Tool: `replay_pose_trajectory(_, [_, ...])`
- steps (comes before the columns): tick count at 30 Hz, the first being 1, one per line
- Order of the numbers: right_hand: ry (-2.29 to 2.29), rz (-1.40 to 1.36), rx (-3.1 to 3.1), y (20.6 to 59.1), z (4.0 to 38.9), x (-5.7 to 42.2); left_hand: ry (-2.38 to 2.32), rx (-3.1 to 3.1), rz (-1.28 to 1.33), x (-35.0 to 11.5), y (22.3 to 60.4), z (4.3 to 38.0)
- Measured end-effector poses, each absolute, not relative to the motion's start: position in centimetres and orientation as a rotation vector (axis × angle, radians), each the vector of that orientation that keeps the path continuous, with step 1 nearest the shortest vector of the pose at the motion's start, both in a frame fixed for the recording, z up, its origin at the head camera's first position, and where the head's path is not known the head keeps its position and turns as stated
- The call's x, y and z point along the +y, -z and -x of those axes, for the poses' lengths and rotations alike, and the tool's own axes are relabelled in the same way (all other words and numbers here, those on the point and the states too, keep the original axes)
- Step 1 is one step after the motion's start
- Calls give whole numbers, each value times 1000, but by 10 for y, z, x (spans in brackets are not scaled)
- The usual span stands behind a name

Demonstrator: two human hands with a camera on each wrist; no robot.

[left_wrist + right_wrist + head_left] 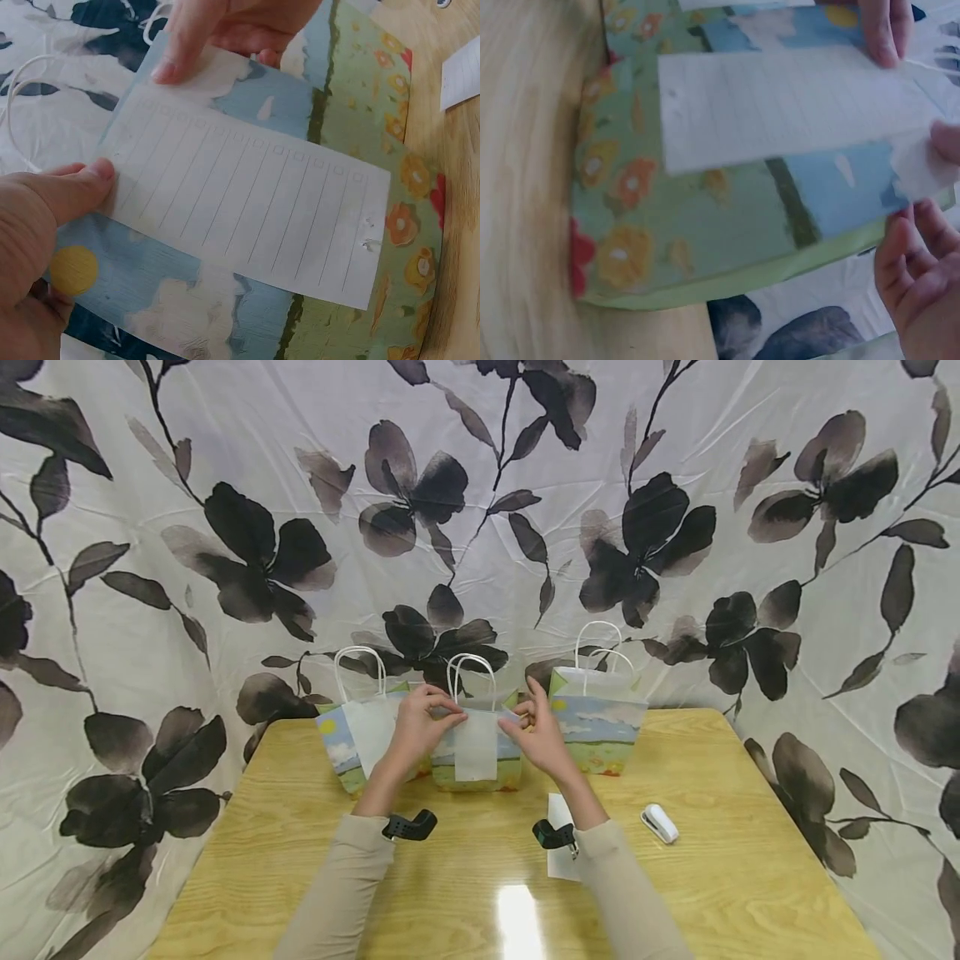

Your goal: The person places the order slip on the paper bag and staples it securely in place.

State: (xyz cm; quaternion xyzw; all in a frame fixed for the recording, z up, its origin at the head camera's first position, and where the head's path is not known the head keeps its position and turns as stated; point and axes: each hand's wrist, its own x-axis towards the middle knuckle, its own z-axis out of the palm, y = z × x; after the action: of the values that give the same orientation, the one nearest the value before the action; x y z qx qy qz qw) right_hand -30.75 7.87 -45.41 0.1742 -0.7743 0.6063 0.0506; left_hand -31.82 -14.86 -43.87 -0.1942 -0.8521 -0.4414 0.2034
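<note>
So the left hand (417, 724) and right hand (543, 735) are each pinching a side of the middle paper bag (512, 770) near its top edge, thumbs in front — it's standing on the worktop (457, 885) with a lined white slip (476, 753) down its front. Similar bags sit either side, left bag (339, 745) and right bag (600, 731), plus a white stapler (660, 823) off to the right.
</note>
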Motion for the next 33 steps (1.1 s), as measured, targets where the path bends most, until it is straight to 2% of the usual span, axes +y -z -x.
replay_pose_trajectory(6, [-1789, -517, -2373, 456, 316, 77, 1137, -2330, 593, -152, 440, 321])
replay_pose_trajectory(22, [-1690, -430, -2291, 468, 331, 66, 1486, -2342, 482, -158, 446, 330])
replay_pose_trajectory(28, [-1613, -494, -2303, 469, 336, 65, 1512, -2471, 402, -163, 450, 336])
replay_pose_trajectory(33, [-1672, -502, -2327, 471, 334, 63, 1554, -2454, 467, -168, 456, 339])
